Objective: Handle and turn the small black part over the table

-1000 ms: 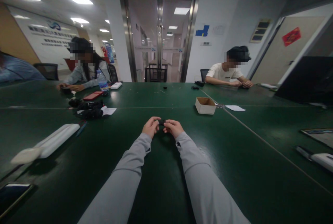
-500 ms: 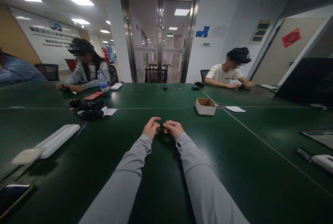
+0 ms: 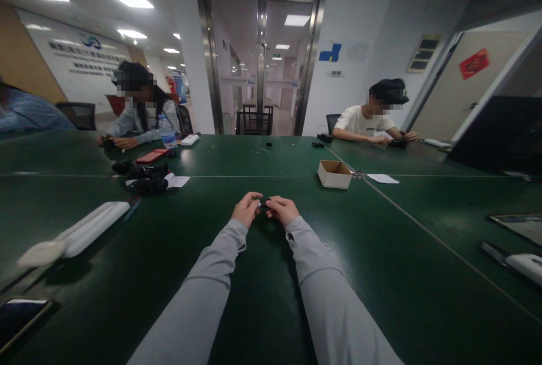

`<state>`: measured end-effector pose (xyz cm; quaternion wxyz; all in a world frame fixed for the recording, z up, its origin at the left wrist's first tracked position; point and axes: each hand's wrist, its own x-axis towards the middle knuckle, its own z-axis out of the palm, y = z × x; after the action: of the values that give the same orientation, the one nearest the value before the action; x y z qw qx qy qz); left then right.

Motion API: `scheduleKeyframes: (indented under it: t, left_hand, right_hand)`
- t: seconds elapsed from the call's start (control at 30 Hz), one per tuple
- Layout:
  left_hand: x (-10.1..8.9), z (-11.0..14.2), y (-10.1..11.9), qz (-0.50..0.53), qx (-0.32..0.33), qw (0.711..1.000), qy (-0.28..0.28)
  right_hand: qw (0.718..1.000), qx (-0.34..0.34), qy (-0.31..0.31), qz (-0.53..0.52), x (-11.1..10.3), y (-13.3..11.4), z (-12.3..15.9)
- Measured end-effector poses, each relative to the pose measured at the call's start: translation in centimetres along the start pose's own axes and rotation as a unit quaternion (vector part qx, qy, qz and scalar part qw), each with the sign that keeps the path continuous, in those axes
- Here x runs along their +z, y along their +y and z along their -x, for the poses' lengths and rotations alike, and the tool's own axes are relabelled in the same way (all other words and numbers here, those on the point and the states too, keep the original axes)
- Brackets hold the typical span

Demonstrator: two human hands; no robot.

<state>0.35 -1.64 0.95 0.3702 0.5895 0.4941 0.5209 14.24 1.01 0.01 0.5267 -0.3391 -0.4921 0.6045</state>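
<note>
Just above the green table [image 3: 271,269], my two hands meet at a small black piece with a silvery end [image 3: 263,204]. My left hand [image 3: 246,208] pinches the silvery end between thumb and fingers. From the other side, my right hand [image 3: 283,208] is closed on the black part. Most of the piece is hidden by my fingertips, and its exact kind is too small to make out. A small open cardboard box [image 3: 334,175] stands beyond my right hand.
Black gear [image 3: 146,177] and white paper [image 3: 178,182] lie to the left, near a long white case [image 3: 93,229]. A phone [image 3: 23,320] rests at the near left. A water bottle [image 3: 167,132] stands by a person [image 3: 141,111]; another person [image 3: 368,122] sits far right.
My hands keep nearly the same place and grip on the small piece. Across the table, both persons' hands have shifted slightly.
</note>
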Motion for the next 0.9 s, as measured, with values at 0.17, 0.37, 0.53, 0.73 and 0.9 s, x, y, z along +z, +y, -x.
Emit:
scheduleKeyframes:
  t: [0.17,0.37,0.53,0.73,0.9]
  left_hand:
    - [0.04,-0.03,-0.09,-0.001,-0.003,1.000,-0.001]
    - [0.12,-0.01,-0.12,0.011,0.006,1.000,-0.001]
    - [0.12,-0.04,-0.14,-0.006,0.001,1.000,-0.001]
    - [0.04,-0.16,-0.33,0.016,0.002,1.000,-0.023]
    - [0.09,-0.12,-0.45,0.017,0.012,1.000,-0.018]
  right_hand:
    - [1.000,-0.001,0.000,0.010,0.13,-0.15,0.10]
    - [1.000,0.001,0.011,0.003,0.22,-0.18,0.10]
    - [1.000,0.001,0.015,0.003,0.32,-0.20,0.14]
    - [1.000,0.003,0.011,-0.002,0.24,-0.10,0.05]
    - [1.000,-0.001,0.013,-0.002,0.24,-0.11,0.12]
